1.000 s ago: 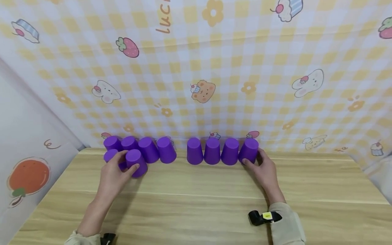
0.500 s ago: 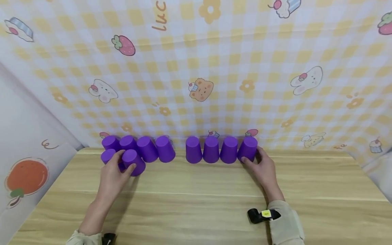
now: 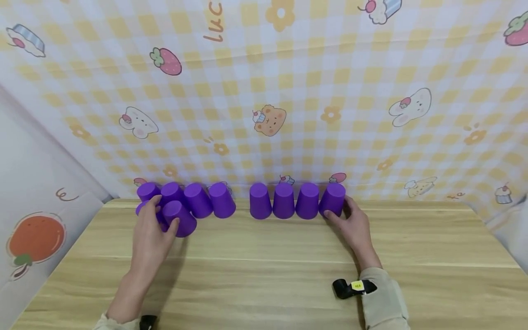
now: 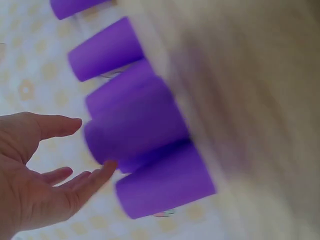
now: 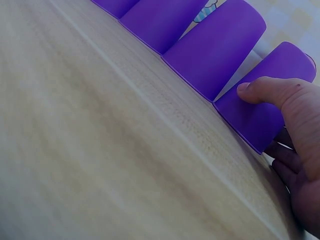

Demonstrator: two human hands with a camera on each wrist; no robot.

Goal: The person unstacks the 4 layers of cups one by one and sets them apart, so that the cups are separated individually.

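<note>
All the cups are purple and stand upside down. My left hand [image 3: 149, 238] is beside the front cup [image 3: 179, 219] at the left of the head view, thumb and fingers spread apart. In the left wrist view that cup [image 4: 137, 122] stands just past the fingertips. Another front-row cup [image 3: 142, 207] is mostly hidden behind the left hand. My right hand [image 3: 354, 228] holds the rightmost cup [image 3: 333, 199]. In the right wrist view its thumb presses the near side of this cup [image 5: 260, 117], while the other fingers lie on the far side, partly hidden.
Several cups [image 3: 198, 201] form a back row at the left, and several more [image 3: 283, 201] line up at the right, with a gap between. A patterned cloth [image 3: 264, 91] rises right behind the rows. The wooden table [image 3: 255, 275] stretches toward me.
My left hand has loosened its hold on the front cup, its fingers spreading and drawing back. That cup stands slightly further left than before. The right hand keeps its hold.
</note>
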